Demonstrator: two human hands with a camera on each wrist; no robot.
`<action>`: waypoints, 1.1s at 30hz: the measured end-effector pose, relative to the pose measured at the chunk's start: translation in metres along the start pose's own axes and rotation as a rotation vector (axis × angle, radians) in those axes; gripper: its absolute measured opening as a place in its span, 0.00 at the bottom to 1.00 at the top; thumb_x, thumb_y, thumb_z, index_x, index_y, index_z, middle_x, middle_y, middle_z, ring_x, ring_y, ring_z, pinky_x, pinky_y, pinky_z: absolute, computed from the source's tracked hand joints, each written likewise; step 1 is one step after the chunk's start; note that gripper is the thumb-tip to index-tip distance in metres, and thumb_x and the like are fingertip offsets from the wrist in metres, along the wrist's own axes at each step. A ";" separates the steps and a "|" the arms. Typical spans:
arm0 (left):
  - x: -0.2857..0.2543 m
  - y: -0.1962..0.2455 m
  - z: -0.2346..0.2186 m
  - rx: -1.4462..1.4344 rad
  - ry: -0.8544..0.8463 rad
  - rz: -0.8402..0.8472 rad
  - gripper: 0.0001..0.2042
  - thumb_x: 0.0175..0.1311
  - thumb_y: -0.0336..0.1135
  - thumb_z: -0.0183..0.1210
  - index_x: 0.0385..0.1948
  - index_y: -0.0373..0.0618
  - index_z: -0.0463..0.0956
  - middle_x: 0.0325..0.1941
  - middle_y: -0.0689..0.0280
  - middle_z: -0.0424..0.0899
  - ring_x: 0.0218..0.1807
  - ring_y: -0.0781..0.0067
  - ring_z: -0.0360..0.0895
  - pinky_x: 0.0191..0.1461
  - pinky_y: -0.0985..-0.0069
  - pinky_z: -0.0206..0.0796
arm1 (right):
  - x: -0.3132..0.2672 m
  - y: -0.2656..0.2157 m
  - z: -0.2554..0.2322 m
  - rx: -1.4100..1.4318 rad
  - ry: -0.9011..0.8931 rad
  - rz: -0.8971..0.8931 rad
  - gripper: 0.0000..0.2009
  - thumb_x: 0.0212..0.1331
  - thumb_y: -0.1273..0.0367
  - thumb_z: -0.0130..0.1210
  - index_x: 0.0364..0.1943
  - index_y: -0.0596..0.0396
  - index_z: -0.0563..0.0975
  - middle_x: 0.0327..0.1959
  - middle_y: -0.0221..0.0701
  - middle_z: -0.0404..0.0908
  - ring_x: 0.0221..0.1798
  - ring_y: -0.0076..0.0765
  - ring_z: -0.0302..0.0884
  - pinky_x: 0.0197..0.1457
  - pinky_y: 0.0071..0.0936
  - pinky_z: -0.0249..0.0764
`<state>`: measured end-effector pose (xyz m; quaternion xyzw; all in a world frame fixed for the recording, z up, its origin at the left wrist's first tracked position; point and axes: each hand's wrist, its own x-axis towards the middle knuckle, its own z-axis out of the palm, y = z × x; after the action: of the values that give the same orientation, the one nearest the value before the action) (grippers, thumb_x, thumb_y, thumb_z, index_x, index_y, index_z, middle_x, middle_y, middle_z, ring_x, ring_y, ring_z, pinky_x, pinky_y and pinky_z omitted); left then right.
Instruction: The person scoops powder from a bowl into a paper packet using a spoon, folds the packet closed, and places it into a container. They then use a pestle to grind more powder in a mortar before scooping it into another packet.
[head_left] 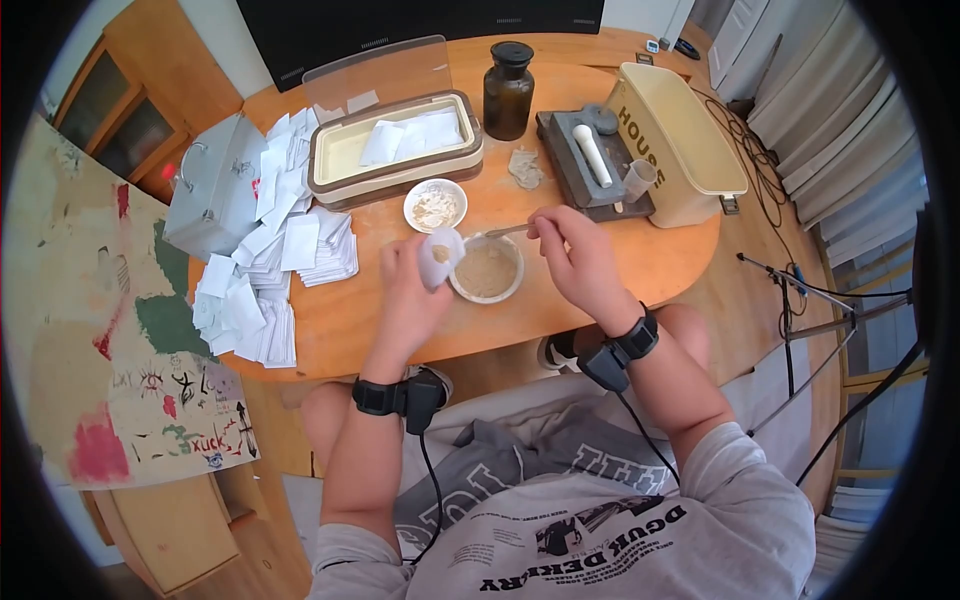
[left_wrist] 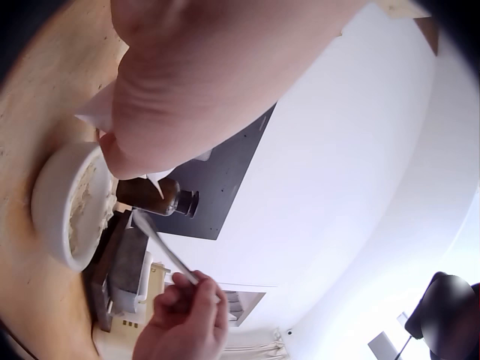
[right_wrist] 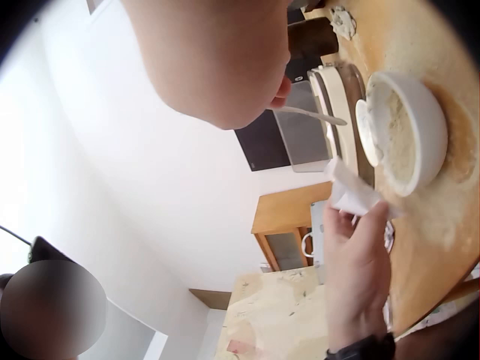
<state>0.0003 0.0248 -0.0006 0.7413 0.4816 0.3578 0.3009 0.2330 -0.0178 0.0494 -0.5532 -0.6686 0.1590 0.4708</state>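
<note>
My left hand pinches a small white paper packet, opened out, with tan powder inside it. The packet tilts at the left rim of a white bowl, which holds more of the tan powder. A slim spoon is gripped by its handle in my right hand, its tip over the bowl's far rim. In the left wrist view the spoon slants up from the fingers beyond the bowl. The right wrist view has the folded paper between thumb and fingers.
Behind the bowl stands a small white dish with pale powder. Piled folded paper packets cover the left side by a metal case. Farther back are a lidded cream box, a dark jar, a grey block and a cream bin.
</note>
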 end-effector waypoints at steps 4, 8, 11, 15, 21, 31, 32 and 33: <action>0.004 -0.005 -0.008 0.010 0.055 -0.043 0.31 0.52 0.24 0.61 0.62 0.39 0.62 0.58 0.50 0.64 0.63 0.44 0.64 0.69 0.60 0.60 | -0.004 0.018 0.015 -0.038 -0.132 -0.060 0.06 0.65 0.73 0.56 0.40 0.61 0.80 0.38 0.43 0.83 0.40 0.52 0.80 0.45 0.39 0.77; 0.004 -0.002 -0.014 -0.008 0.074 -0.025 0.31 0.53 0.24 0.60 0.62 0.37 0.61 0.59 0.51 0.64 0.65 0.48 0.63 0.71 0.63 0.57 | -0.004 0.014 0.018 0.050 -0.270 -0.186 0.06 0.65 0.72 0.57 0.40 0.60 0.81 0.38 0.43 0.83 0.41 0.52 0.80 0.46 0.40 0.77; 0.002 0.000 -0.014 -0.014 0.059 -0.026 0.31 0.52 0.24 0.60 0.62 0.37 0.61 0.60 0.52 0.65 0.65 0.51 0.63 0.72 0.65 0.56 | -0.003 0.008 0.001 0.003 -0.313 -0.230 0.05 0.66 0.74 0.56 0.40 0.61 0.81 0.36 0.41 0.83 0.37 0.48 0.80 0.42 0.36 0.77; 0.001 0.002 -0.016 -0.015 0.055 -0.035 0.31 0.53 0.24 0.60 0.62 0.37 0.62 0.60 0.51 0.65 0.65 0.50 0.63 0.72 0.64 0.56 | -0.004 -0.010 -0.015 -0.008 -0.360 -0.119 0.05 0.66 0.73 0.56 0.39 0.61 0.81 0.34 0.41 0.81 0.38 0.48 0.79 0.43 0.36 0.76; 0.002 0.007 -0.013 -0.018 0.057 -0.041 0.30 0.53 0.25 0.60 0.62 0.38 0.62 0.60 0.50 0.65 0.66 0.49 0.62 0.72 0.63 0.56 | -0.005 0.002 -0.002 -0.037 -0.393 -0.133 0.05 0.66 0.73 0.56 0.40 0.60 0.80 0.35 0.43 0.81 0.40 0.51 0.79 0.44 0.39 0.76; 0.000 0.005 -0.014 0.004 0.046 0.009 0.31 0.54 0.26 0.63 0.62 0.38 0.62 0.58 0.52 0.65 0.66 0.48 0.63 0.71 0.62 0.56 | -0.004 0.021 0.005 -0.002 -0.206 0.188 0.08 0.70 0.71 0.52 0.41 0.63 0.79 0.31 0.39 0.84 0.31 0.38 0.82 0.37 0.32 0.77; -0.001 0.005 -0.014 0.000 0.022 0.005 0.31 0.54 0.27 0.64 0.62 0.39 0.63 0.57 0.52 0.65 0.65 0.48 0.63 0.71 0.63 0.57 | -0.006 0.026 0.009 -0.004 -0.207 0.189 0.08 0.70 0.71 0.52 0.41 0.63 0.79 0.31 0.39 0.84 0.31 0.38 0.82 0.37 0.32 0.77; -0.002 0.006 -0.014 -0.005 -0.003 0.000 0.32 0.54 0.28 0.65 0.63 0.40 0.63 0.57 0.52 0.65 0.65 0.48 0.64 0.71 0.63 0.58 | -0.008 0.032 0.014 0.061 -0.193 0.271 0.09 0.71 0.70 0.50 0.41 0.63 0.79 0.30 0.37 0.84 0.29 0.32 0.81 0.35 0.29 0.77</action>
<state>-0.0085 0.0219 0.0115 0.7411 0.4803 0.3579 0.3033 0.2399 -0.0100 0.0154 -0.6060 -0.6250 0.2935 0.3951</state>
